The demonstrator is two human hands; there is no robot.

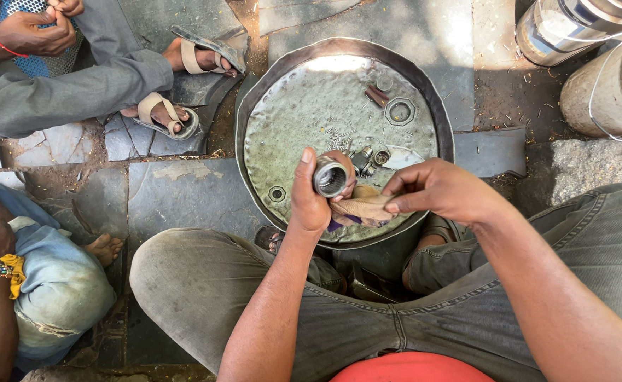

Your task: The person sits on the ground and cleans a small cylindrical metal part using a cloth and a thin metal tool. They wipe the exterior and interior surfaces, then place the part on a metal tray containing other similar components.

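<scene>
A short metal sleeve sits in the left hand, fingers wrapped round it, open end up for access, above the dented metal tray. The right hand pinches a brownish rag beside it. Loose nuts lie in the tray.

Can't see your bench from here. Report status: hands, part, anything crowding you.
Left hand gripping metal bearing sleeve, open end up. Right hand pinching dirty rag beside it. Loose nuts in round metal tray below; no obstruction.
</scene>
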